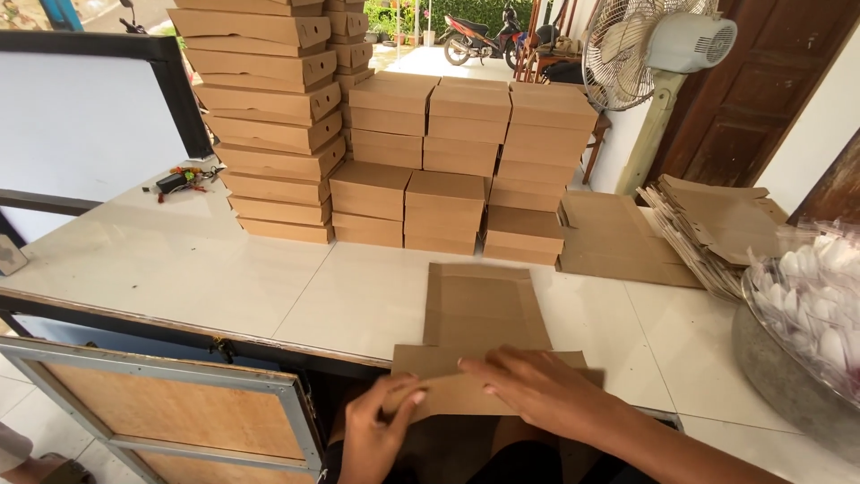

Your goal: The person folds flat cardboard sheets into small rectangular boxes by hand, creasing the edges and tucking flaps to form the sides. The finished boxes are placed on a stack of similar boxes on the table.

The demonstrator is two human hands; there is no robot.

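We have a flat brown cardboard box blank (479, 318) lying on the white tiled counter (179, 269), its near end hanging over the counter's front edge toward us. Our left hand (381, 430) pinches the near left flap of the blank, thumb and fingers closed on the cardboard. Our right hand (537, 385) lies flat across the near edge, fingers spread and pressing down on the fold rather than gripping it.

Behind the blank stand the finished containers. A tall, leaning stack of closed brown boxes (273, 125) rises at the left, and beside it lower stacks of closed boxes (448, 170) sit in stepped rows; all their lids are shut, so we cannot tell what, if anything, is inside. To the right of these rows lies a flat pile of unfolded blanks (618, 242), and further right a fanned heap of more blanks (717, 229).

At the far right edge a round metal basin (779, 358) holds clear plastic bags filled with small white pieces (820, 296); what the pieces are we cannot make out. A standing fan (649, 45) is behind the stacks, and a small tangle of coloured items (184, 177) rests on the counter at the left.
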